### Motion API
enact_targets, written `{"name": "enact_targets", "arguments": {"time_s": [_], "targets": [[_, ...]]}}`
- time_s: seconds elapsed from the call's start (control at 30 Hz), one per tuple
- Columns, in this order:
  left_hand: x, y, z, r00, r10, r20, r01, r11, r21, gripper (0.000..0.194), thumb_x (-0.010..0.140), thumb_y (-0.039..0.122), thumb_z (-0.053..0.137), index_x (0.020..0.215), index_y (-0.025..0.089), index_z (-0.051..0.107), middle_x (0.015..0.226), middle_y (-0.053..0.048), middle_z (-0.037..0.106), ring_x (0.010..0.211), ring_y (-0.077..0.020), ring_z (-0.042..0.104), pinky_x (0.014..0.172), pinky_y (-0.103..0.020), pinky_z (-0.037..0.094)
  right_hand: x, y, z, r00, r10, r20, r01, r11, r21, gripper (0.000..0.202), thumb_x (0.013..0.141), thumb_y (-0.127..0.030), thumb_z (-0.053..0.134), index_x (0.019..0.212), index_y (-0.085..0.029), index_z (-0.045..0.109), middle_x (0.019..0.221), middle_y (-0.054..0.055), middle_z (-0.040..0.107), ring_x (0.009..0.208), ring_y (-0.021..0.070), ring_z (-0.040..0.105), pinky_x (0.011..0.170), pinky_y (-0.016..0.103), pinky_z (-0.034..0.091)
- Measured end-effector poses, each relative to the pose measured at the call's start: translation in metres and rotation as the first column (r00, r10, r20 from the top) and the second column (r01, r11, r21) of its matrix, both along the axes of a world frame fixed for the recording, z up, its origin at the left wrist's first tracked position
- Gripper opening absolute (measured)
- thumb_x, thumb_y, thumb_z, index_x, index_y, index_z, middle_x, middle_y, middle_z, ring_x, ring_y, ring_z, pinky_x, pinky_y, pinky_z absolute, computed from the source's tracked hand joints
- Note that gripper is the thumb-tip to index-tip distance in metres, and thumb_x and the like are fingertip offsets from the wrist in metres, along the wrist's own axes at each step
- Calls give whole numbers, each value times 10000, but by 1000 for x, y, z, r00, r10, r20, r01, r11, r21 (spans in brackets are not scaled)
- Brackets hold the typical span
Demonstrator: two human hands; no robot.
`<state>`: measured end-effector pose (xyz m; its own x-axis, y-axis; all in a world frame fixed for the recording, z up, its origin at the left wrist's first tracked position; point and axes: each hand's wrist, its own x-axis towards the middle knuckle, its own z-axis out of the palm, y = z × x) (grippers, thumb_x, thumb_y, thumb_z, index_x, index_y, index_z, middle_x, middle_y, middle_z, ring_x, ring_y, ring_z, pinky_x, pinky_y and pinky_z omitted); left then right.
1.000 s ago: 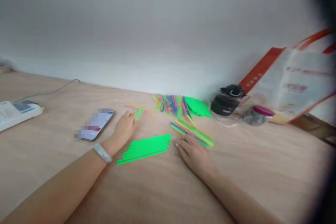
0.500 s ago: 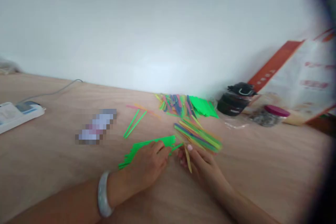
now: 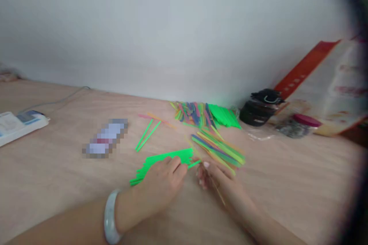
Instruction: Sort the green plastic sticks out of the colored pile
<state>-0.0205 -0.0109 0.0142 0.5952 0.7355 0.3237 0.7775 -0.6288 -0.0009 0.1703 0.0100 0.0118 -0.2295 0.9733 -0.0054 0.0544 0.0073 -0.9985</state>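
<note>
My left hand (image 3: 163,178), with a pale bangle (image 3: 111,216) on the wrist, lies over a row of bright green straws (image 3: 184,154) set side by side. Its fingers are closed on one green straw (image 3: 193,165) whose end pokes out to the right. At that end my right hand (image 3: 222,180) is closed in a pinch on a thin yellowish strip (image 3: 220,192), which trails down across the palm. Whether the strip is looped around the straw is too blurred to tell. Just beyond the right hand lies a loose bundle of coloured flat strips (image 3: 220,148).
Farther back are a pile of mixed coloured strips (image 3: 192,114) and a green stack (image 3: 224,116). Two loose green straws (image 3: 148,136) lie near a blurred phone (image 3: 105,138). A black-lidded container (image 3: 258,109), a red-lidded jar (image 3: 299,125) and a bag (image 3: 330,92) stand right; a power strip (image 3: 25,126) lies left.
The yellowish strip's loose end has swung down and to the right, now seen edge-on against my right palm. My left hand stays nearly still over the green straws.
</note>
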Motion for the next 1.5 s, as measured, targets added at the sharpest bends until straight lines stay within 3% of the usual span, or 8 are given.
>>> {"name": "enact_targets", "arguments": {"time_s": [0.33, 0.6, 0.7, 0.77, 0.87, 1.1, 1.23, 1.5], "targets": [[4, -5, -4, 999, -47, 24, 47, 999, 7, 124, 915, 140, 398, 919, 174, 518, 866, -28, 547, 792, -167, 546, 659, -289, 478, -2, -11, -10, 985, 98, 138, -103, 994, 25, 408, 822, -496, 518, 1071, -194, 633, 587, -15, 512, 498, 108, 438, 458, 235, 339], [8, -10, -4, 998, -56, 26, 57, 998, -36, 163, 912, 134, 388, 871, 165, 542, 840, -37, 564, 779, -184, 554, 659, -311, 481, -9, -17, -2, 970, 71, 233, -117, 975, 187, 268, 827, -426, 534, 866, -200, 671, 725, 30, 605, 795, 181, 561, 696, 278, 448], [9, -8, -2, 993, -22, 113, 34, 994, -102, 202, 928, 169, 369, 860, 173, 560, 823, -29, 579, 741, -170, 561, 652, -305, 483, -3, -10, -3, 969, 25, 246, -74, 979, 191, 296, 835, -444, 508, 822, -189, 658, 641, 11, 568, 635, 150, 526, 584, 256, 423], [8, -7, -2, 987, 25, 161, -6, 993, -118, 227, 940, 212, 362, 860, 179, 573, 815, -26, 587, 740, -165, 566, 666, -303, 485, 8, 1, -3, 956, -107, 272, 41, 971, 236, 331, 847, -462, 471, 806, -184, 645, 567, -7, 518, 528, 130, 467, 502, 244, 380], [9, -7, -5, 992, 21, 128, -8, 995, -96, 222, 938, 212, 370, 922, 189, 590, 856, -33, 596, 807, -174, 567, 725, -317, 485, 26, 17, -4, 854, -327, 404, 108, 872, 478, 281, 847, -414, 484, 869, -197, 662, 789, 48, 622, 741, 183, 559, 668, 295, 442], [5, 0, -15, 1000, 20, 15, -19, 999, -51, 216, 862, 296, 549, 1053, 198, 570, 1077, -66, 557, 1023, -240, 503, 834, -401, 471, 39, 25, -18, 499, -478, 723, -256, 716, 650, 269, 879, -298, 433, 999, -222, 661, 941, 91, 621, 928, 228, 561, 828, 366, 456], [-6, 16, -16, 998, -24, 54, 25, 999, -31, 181, 841, 279, 583, 994, 182, 589, 1156, -70, 535, 1099, -233, 466, 888, -392, 454, 38, 28, -24, 474, -492, 731, -318, 678, 662, 286, 895, -237, 393, 914, -208, 676, 905, 100, 623, 882, 219, 574, 791, 351, 471], [-10, 25, -17, 988, -42, 149, 50, 997, -56, 256, 854, 344, 559, 1051, 181, 572, 1149, -72, 553, 1078, -211, 500, 917, -377, 440, 43, 39, -26, 440, -536, 721, -296, 672, 679, 325, 882, -197, 394, 1092, -249, 637, 945, 78, 628, 889, 203, 579, 776, 339, 482]]}}
